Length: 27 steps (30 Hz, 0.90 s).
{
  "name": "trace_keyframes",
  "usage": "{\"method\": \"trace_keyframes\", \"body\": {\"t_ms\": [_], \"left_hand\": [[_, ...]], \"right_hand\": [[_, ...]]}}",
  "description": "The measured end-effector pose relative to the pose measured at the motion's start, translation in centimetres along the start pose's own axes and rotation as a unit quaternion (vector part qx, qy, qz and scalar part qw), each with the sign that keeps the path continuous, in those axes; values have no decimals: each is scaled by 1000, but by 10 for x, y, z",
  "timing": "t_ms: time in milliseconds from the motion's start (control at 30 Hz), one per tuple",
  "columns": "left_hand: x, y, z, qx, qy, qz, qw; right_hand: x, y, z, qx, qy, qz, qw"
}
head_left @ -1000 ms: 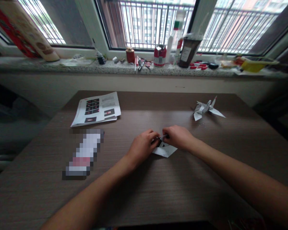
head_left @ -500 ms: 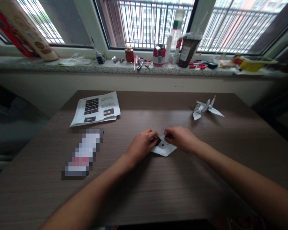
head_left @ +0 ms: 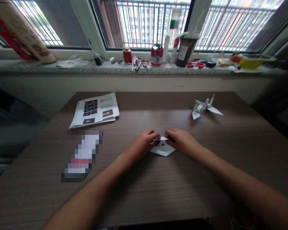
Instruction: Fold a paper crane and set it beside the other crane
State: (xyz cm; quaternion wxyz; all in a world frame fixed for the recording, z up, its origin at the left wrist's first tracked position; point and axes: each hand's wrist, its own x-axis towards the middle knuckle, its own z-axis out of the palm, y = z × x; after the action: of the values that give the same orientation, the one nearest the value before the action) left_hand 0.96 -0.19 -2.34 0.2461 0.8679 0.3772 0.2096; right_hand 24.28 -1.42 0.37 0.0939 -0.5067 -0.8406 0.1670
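A small piece of folded paper (head_left: pixel 163 151), white with dark printed patches, is held at the middle of the brown table. My left hand (head_left: pixel 145 140) pinches its left upper edge, with the fingers curled. On the opposite side, my right hand (head_left: pixel 181 139) has its fingers closed on the right upper edge. Between the two hands a white flap stands across the top, and the lower part points toward me. My fingertips hide the upper corners. Farther back on the right sits a paper crane (head_left: pixel 203 107), its wings spread.
Printed sheets (head_left: pixel 94 110) lie at the back left of the table (head_left: pixel 144 191). A pixelated phone-like object (head_left: pixel 81 155) is nearer me. Along the windowsill (head_left: pixel 105 68) stand a red can (head_left: pixel 156 55), a clear bottle (head_left: pixel 174 40), a dark cup (head_left: pixel 186 49) and a yellow item (head_left: pixel 251 63).
The paper's top edge has been bent so that a white flap now shows between my hands. Both hands stay close to the same spot, still gripping the paper.
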Motion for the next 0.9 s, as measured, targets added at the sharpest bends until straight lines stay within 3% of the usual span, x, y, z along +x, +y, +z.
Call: {"method": "trace_keyframes", "body": {"t_ms": [300, 567, 900], "left_hand": [[-6, 4, -9, -43, -27, 28, 998], [-4, -5, -5, -61, -36, 13, 997], [-3, 9, -19, -112, 3, 29, 993]], "right_hand": [[-5, 6, 9, -17, 30, -12, 999], [-12, 8, 10, -45, 33, -32, 998], [-17, 12, -8, 116, 44, -27, 992]]}}
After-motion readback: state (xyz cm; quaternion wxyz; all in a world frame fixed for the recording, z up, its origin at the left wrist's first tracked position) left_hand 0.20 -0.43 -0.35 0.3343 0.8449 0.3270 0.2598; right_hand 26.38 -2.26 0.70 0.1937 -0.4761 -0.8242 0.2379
